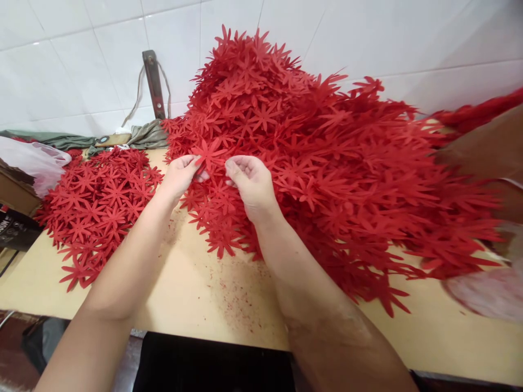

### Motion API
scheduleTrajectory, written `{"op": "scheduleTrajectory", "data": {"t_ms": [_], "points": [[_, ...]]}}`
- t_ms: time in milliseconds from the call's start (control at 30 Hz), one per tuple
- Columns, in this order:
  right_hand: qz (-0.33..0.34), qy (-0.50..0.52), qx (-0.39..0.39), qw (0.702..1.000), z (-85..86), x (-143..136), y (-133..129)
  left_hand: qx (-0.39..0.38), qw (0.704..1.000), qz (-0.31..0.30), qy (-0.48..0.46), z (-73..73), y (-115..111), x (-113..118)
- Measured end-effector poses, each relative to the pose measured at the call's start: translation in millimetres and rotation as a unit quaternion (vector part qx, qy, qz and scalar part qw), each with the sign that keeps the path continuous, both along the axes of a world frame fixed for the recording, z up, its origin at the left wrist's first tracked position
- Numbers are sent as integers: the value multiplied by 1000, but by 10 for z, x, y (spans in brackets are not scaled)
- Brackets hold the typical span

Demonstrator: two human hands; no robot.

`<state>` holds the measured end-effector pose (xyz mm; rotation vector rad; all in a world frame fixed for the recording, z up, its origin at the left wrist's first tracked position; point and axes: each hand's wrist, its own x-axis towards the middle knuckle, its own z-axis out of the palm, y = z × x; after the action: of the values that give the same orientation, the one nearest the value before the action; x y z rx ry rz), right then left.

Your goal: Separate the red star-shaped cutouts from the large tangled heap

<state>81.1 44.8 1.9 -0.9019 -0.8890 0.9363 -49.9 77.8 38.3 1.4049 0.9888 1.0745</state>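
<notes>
Showing red crumbs (241, 305) across near part of table (175, 305). Past that, pinching one red flower cutout (211, 154) between left hand (184, 171) and right hand (254, 182), with fingertips (229, 165) closed on petals, in front of large heap (347, 179). Looks mid-piece. Farther, seeing smaller pile (108, 201) at left, then tiled wall (102, 71) behind both. Can't tell finished from unfinished; if working through large heap, probably plenty left.

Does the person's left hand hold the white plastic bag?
No, the left hand pinches a red flower-shaped cutout, and the bag is well apart.
</notes>
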Motion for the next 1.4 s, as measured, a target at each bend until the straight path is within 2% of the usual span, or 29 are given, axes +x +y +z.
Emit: {"op": "scheduleTrajectory", "data": {"t_ms": [67,133,233,300,400,533,633,733,800,867,967,1067,1267,1333,1400], "points": [[35,10,-4,999,-20,5,-1,-19,999,-37,18,19,-35,2],[98,27,-12,995,-12,7,-20,-21,997,-67,41,24,-60,8],[174,34,-12,984,30,27,-61,-12,996,-66,57,18,-69,18],[198,43,-13,979,47,49,-76,2,996,-54,66,14,-64,17],[182,53,-36,981,31,53,-63,31,991,-65,113,15,-59,2],[106,65,-73,990,-11,-9,-21,67,969,-94,217,15,-45,-47],[52,51,-63,995,-29,-41,6,100,957,-72,264,5,-4,-90],[2,-4,-47,999,-57,-35,24,117,964,-28,237,-7,38,-106],[-24,-48,-29,998,-80,-27,26,127,975,-14,181,-12,42,-89],[-35,-77,-9,996,-96,-24,19,137,983,-23,117,-17,21,-55],[-43,-82,3,996,-93,-31,3,132,986,-74,71,-32,-30,-1],[-32,-67,-5,997,-63,-52,-15,119,985,-102,67,-49,-47,31],[122,-24,-21,992,1,-108,-71,125,992,16,28,-60,34,23],[137,-25,-32,990,14,-101,-85,151,986,46,44,-68,34,30],[119,-34,-37,992,28,-81,-93,195,975,72,76,-82,11,51]]}}
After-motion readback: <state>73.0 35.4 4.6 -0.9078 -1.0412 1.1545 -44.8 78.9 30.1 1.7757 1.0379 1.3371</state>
